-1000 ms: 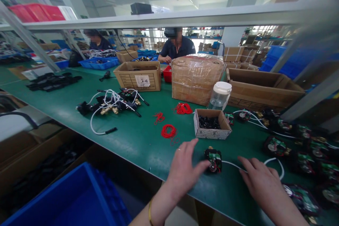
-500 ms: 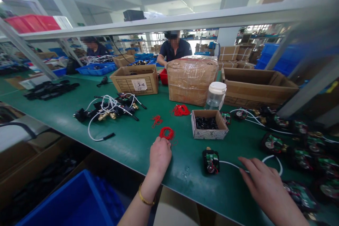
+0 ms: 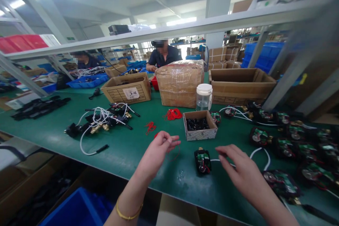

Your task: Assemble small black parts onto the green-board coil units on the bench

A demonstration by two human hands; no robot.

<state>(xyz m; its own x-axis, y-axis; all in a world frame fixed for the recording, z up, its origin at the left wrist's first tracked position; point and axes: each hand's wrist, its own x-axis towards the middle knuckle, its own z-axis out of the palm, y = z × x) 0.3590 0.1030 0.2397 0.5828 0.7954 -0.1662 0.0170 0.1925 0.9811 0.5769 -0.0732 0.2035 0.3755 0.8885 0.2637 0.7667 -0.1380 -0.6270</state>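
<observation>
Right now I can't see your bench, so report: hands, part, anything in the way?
Left hand pinching a red loop. Right hand open over white lead of black module. Small cardboard box just behind module.

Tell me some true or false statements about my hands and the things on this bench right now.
1. The left hand pinches a thin red tie. True.
2. The right hand grips the jar. False: it is open over the white cable, and the jar stands farther back.
3. The small box holds black parts. True.
4. The jar has a red lid. False: its lid is white.
5. The module lies on the green table between the two hands. True.
</observation>
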